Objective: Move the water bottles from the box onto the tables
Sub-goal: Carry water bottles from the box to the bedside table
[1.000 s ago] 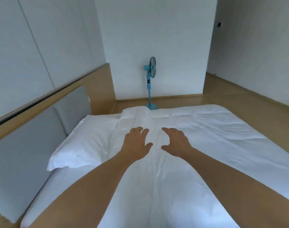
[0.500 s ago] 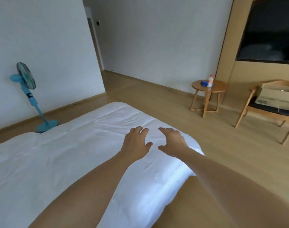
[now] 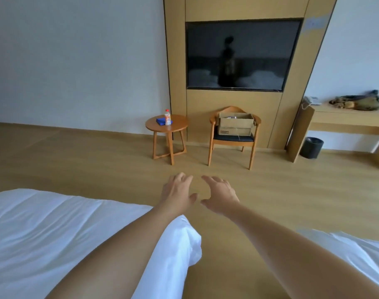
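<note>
While both hands' fingers [image 3: 180,180] spread empty, box [image 3: 236,124] well beyond, on chair [image 3: 232,138].

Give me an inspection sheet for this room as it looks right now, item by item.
Surface: round side table by the wall; long desk at right.
Job's things: one bottle upright on the round table; open cardboard box on the chair; its contents unclear.
Clutter: blue cloth beside the bottle; telephone and a dark bundle on the desk.
Grip: left hand and right hand both empty, fingers loose, held out over the floor.
Cables: nothing seen.
Surroundings: white bed, wall television, black bin.
</note>
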The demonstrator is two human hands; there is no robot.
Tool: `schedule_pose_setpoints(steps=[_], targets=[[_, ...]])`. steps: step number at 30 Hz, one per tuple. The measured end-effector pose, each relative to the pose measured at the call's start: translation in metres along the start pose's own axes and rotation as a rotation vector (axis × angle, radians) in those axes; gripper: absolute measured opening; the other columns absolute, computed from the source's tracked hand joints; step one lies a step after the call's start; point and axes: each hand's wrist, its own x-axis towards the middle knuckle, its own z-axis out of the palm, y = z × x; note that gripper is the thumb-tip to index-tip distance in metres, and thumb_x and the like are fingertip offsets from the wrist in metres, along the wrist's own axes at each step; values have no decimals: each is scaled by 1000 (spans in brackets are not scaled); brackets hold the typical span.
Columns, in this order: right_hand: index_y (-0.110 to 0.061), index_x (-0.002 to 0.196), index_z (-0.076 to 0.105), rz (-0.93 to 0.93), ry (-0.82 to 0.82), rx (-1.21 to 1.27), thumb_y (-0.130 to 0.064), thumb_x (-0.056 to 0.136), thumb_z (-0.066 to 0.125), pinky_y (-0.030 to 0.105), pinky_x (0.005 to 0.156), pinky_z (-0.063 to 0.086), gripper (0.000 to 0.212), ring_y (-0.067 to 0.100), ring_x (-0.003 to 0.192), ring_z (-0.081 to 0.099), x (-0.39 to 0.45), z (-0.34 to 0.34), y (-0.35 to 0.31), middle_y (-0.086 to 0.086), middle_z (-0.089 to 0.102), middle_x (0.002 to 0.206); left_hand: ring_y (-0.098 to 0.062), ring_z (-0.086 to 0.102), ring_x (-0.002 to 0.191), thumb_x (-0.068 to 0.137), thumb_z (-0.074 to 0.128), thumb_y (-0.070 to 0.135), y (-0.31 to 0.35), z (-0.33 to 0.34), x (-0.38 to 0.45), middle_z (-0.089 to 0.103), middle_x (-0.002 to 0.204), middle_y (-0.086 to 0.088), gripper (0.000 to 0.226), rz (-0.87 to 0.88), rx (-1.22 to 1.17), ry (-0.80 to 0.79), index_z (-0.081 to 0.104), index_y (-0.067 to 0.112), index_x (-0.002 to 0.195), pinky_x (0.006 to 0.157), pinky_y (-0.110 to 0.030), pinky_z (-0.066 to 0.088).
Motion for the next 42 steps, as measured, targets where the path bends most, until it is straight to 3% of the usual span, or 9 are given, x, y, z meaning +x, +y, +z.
schedule_pose_setpoints(steps=[9,15,21,30,39,42], targets=[[-33,156,30,208,61,7,-33,82,75,47,109,43,87,30,138,40,105,-19,83,4,43,154,-27,34,143,98,60,46,29,49,150,39,157,-6,62,196,-8,-79,41,21,152,112,-40,38],[-34,157,29,263,90,17,-32,82,75,45,107,44,87,30,138,41,204,-26,163,3,43,153,-26,31,147,99,61,45,52,98,269,35,162,-4,65,202,-10,-94,36,25,156,116,-43,38],[-32,157,30,264,69,33,-32,82,75,46,107,44,87,32,136,41,331,-54,240,5,45,152,-26,37,143,97,63,46,83,129,410,37,158,-3,62,215,4,-98,40,27,151,110,-44,44],[-31,156,30,256,53,29,-32,84,76,46,106,45,86,33,134,44,479,-100,309,7,46,151,-25,41,139,94,67,45,93,144,582,42,153,-2,58,154,-3,-103,46,26,145,107,-43,48],[-31,156,30,303,57,20,-32,85,76,46,105,45,85,31,134,42,643,-112,383,6,45,152,-26,40,141,94,68,46,101,200,774,39,156,-4,62,227,-28,-105,44,27,147,107,-45,48],[-32,156,31,336,51,12,-30,84,77,47,106,45,85,32,136,41,712,-118,407,8,45,151,-26,42,136,92,69,45,94,217,857,42,152,-4,59,257,-57,-89,47,26,143,100,-43,50]])
